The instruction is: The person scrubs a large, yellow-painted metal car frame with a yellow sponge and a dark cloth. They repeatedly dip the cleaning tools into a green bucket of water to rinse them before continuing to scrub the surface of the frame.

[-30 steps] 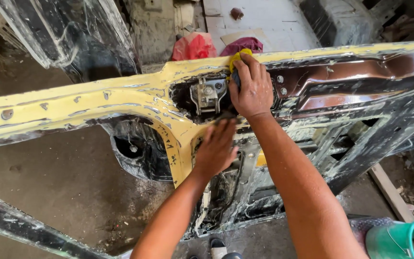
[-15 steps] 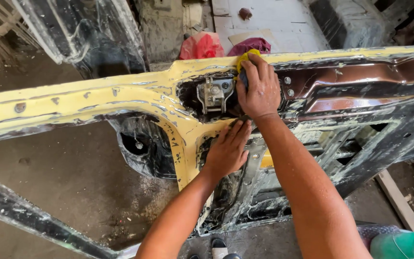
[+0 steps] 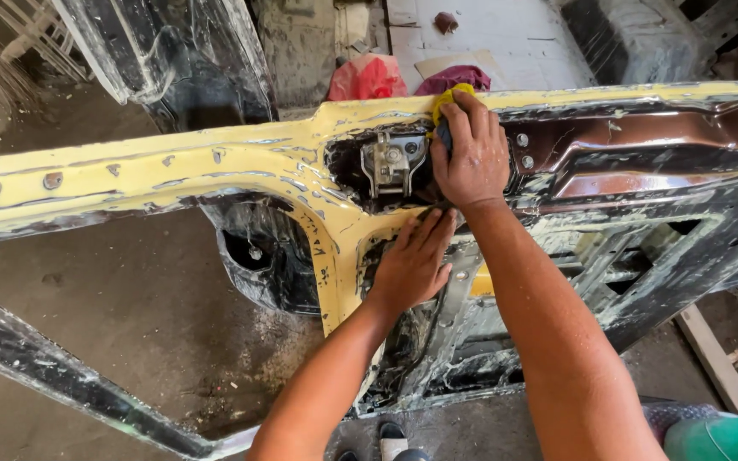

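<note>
A large yellow and dark car body panel (image 3: 172,175) stands on edge across the view, wet and scuffed. A metal latch (image 3: 389,162) sits in a dark recess near its top middle. My right hand (image 3: 470,154) presses a yellow sponge pad (image 3: 446,101) against the panel just right of the latch, fingers closed over it. My left hand (image 3: 413,260) lies flat on the yellow panel below the latch, fingers spread, holding nothing.
A red bag (image 3: 367,77) and a maroon cloth (image 3: 454,78) lie behind the panel. A black glossy car part (image 3: 164,51) stands at the back left. A green plastic container (image 3: 723,437) sits at bottom right. The concrete floor (image 3: 113,316) is wet and dirty.
My right hand has slid slightly along the panel beside the latch with the sponge. My left hand stays flat below it.
</note>
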